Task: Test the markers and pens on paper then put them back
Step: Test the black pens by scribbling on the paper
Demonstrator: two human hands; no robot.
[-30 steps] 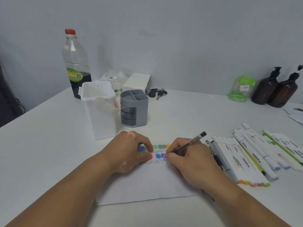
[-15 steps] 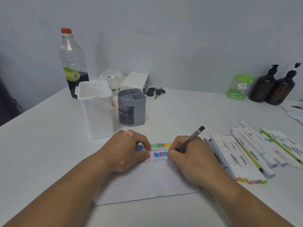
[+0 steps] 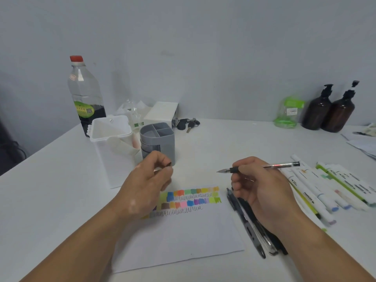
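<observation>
right grip (image 3: 262, 192) holds a clear pen with black rubber sleeve (image 3: 270, 165) level above the white counter (image 3: 223, 143), its bare tip pointing left. left grip (image 3: 148, 184) pinches a small dark piece (image 3: 169, 164) over the white paper sheet (image 3: 183, 237), which bears colour swatches and black scribbles. one of the white markers (image 3: 308, 197) lying to the right seems to read "marker".

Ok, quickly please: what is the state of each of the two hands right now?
Left hand: pinching a small dark cap-like piece.
Right hand: gripping a clear plastic pen with black grip, tip uncapped.
</observation>
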